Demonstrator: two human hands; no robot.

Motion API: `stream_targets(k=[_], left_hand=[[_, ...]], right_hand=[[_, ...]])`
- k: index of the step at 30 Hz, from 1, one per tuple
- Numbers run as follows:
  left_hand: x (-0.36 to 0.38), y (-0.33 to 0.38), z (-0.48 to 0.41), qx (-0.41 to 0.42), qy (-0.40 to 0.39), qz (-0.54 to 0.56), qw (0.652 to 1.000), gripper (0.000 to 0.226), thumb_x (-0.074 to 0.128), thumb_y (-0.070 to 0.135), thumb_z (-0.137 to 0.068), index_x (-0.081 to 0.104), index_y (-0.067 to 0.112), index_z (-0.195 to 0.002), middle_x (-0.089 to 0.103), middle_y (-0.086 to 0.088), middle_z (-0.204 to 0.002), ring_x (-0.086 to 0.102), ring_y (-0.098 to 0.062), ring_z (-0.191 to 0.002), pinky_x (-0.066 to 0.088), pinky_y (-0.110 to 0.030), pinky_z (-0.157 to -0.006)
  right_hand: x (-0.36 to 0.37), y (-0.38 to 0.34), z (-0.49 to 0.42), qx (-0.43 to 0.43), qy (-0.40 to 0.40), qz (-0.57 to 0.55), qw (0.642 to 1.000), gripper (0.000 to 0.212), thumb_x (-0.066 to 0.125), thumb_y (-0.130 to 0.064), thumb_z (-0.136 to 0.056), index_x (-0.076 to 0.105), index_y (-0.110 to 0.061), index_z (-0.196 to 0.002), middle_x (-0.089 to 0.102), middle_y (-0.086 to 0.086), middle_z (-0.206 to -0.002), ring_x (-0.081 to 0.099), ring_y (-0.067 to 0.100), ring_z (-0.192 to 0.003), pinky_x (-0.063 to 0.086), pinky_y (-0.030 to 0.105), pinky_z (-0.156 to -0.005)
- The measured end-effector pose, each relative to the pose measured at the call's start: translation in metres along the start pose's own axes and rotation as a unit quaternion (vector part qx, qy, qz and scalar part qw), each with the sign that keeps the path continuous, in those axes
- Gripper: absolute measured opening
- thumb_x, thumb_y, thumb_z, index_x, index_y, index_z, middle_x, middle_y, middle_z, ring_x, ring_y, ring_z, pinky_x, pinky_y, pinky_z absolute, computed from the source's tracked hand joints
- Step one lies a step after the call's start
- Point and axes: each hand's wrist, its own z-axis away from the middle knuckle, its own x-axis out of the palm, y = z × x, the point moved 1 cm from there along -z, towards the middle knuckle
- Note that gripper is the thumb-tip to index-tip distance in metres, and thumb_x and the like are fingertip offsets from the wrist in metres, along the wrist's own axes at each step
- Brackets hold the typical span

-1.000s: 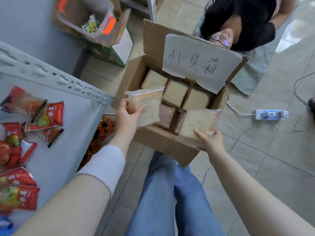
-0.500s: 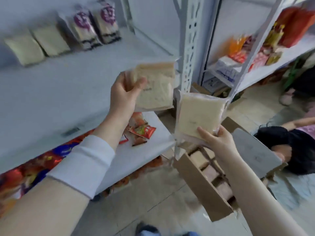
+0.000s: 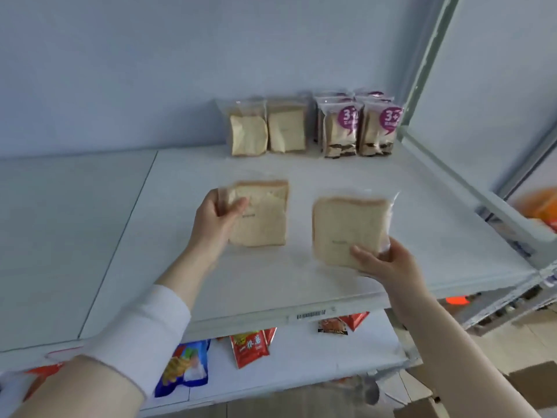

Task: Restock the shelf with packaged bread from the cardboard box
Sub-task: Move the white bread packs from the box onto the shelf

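The shelf (image 3: 150,236) is a white board against a pale blue wall (image 3: 150,55), with a perforated upright post (image 3: 434,52) at 1 o'clock.

At 12 o'clock, two stocked bread packets (image 3: 268,128) stand by the wall. Purple-labelled packets (image 3: 358,128) stand just beside them at 1 o'clock.

The left hand (image 3: 215,220) grips the left bread packet (image 3: 265,215), fingers curled round its left edge. The right hand (image 3: 382,262) grips the right bread packet (image 3: 346,227), fingers pinching its lower corner. Both packets are over mid-shelf; contact with the board cannot be told.

The lower shelf (image 3: 301,351) at 6 o'clock carries red snack packets (image 3: 250,346). The cardboard box (image 3: 533,384) sits on the floor at 5 o'clock.
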Motion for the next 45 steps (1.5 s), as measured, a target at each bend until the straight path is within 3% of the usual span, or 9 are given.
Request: stream_targets(k=[6,12,15,20,25,30,37,40,45], left_hand=[[0.004,-0.024,-0.092,0.005,0.020,-0.009,1.000,0.015,0.065,0.020,-0.085,0.052,0.025,-0.081,0.058,0.007,-0.079,0.055,-0.008,-0.073,0.044,-0.022,-0.069],[0.026,-0.046,-0.192,-0.002,0.077,0.016,0.997,0.032,0.070,0.027,-0.079,0.047,0.017,-0.099,0.058,0.007,-0.088,0.058,-0.012,-0.084,0.047,-0.021,-0.075],[0.036,-0.051,-0.227,0.009,0.085,0.001,0.996,0.027,0.070,0.027,-0.080,0.047,0.022,-0.095,0.057,0.007,-0.088,0.057,-0.008,-0.082,0.046,-0.018,-0.074],[0.045,-0.061,-0.252,0.045,0.148,-0.083,0.985,0.028,0.068,0.022,-0.083,0.046,0.017,-0.100,0.051,0.010,-0.085,0.049,-0.001,-0.073,0.040,-0.009,-0.067],[0.054,-0.070,-0.258,0.056,0.206,-0.104,0.971,0.046,0.070,0.024,-0.081,0.048,0.009,-0.119,0.050,-0.008,-0.120,0.048,-0.010,-0.097,0.038,-0.003,-0.076],[0.061,-0.070,-0.258,0.068,0.225,-0.100,0.967,0.051,0.069,0.021,-0.083,0.044,0.003,-0.123,0.048,-0.006,-0.118,0.048,-0.010,-0.101,0.038,-0.005,-0.083],[0.055,-0.059,-0.240,0.071,0.185,-0.185,0.963,0.067,0.060,0.026,-0.089,0.026,0.000,-0.142,0.038,-0.014,-0.137,0.037,-0.024,-0.129,0.025,-0.016,-0.105],[0.044,-0.047,-0.213,0.095,0.167,-0.316,0.929,0.077,0.055,0.036,-0.089,0.018,0.000,-0.145,0.026,-0.020,-0.149,0.024,-0.034,-0.139,0.016,-0.035,-0.116],[0.049,-0.034,-0.157,0.281,-0.025,-0.558,0.781,0.073,0.059,0.036,-0.083,0.033,-0.001,-0.140,0.036,-0.027,-0.144,0.040,-0.043,-0.129,0.035,-0.048,-0.105]], right_hand=[[0.044,-0.025,-0.120,-0.035,-0.011,-0.006,0.999,0.028,0.072,-0.009,-0.077,0.061,-0.004,-0.102,0.064,0.012,-0.095,0.062,0.027,-0.087,0.053,0.042,-0.081],[0.087,-0.036,-0.236,-0.067,0.009,-0.014,0.998,0.035,0.074,-0.012,-0.077,0.051,-0.009,-0.103,0.051,0.009,-0.090,0.054,0.018,-0.083,0.055,0.024,-0.065],[0.109,-0.039,-0.276,-0.080,0.030,-0.006,0.996,0.042,0.076,-0.013,-0.075,0.044,-0.012,-0.102,0.042,-0.004,-0.075,0.046,0.008,-0.071,0.047,0.021,-0.070],[0.124,-0.033,-0.302,-0.119,0.061,0.099,0.986,0.036,0.074,-0.022,-0.077,0.045,-0.016,-0.097,0.039,-0.009,-0.076,0.039,0.006,-0.066,0.035,0.007,-0.055],[0.137,-0.027,-0.302,-0.169,0.126,0.175,0.962,0.054,0.073,-0.019,-0.078,0.046,-0.006,-0.123,0.041,-0.001,-0.110,0.042,0.016,-0.097,0.036,0.021,-0.085],[0.147,-0.027,-0.296,-0.181,0.147,0.201,0.952,0.057,0.066,-0.018,-0.084,0.039,-0.006,-0.132,0.047,0.009,-0.125,0.045,0.021,-0.115,0.034,0.026,-0.096],[0.142,-0.027,-0.275,-0.202,0.117,0.350,0.907,0.080,0.058,-0.026,-0.090,0.008,-0.006,-0.149,0.020,0.015,-0.150,0.020,0.027,-0.139,0.016,0.029,-0.113],[0.132,-0.035,-0.248,-0.227,0.136,0.436,0.860,0.081,0.055,-0.031,-0.091,0.004,-0.008,-0.150,0.008,0.014,-0.155,0.014,0.029,-0.141,0.014,0.036,-0.116],[0.103,-0.040,-0.186,-0.223,0.102,0.585,0.773,0.073,0.047,-0.032,-0.095,0.004,-0.014,-0.150,0.006,0.013,-0.157,0.006,0.031,-0.145,0.012,0.041,-0.118]])
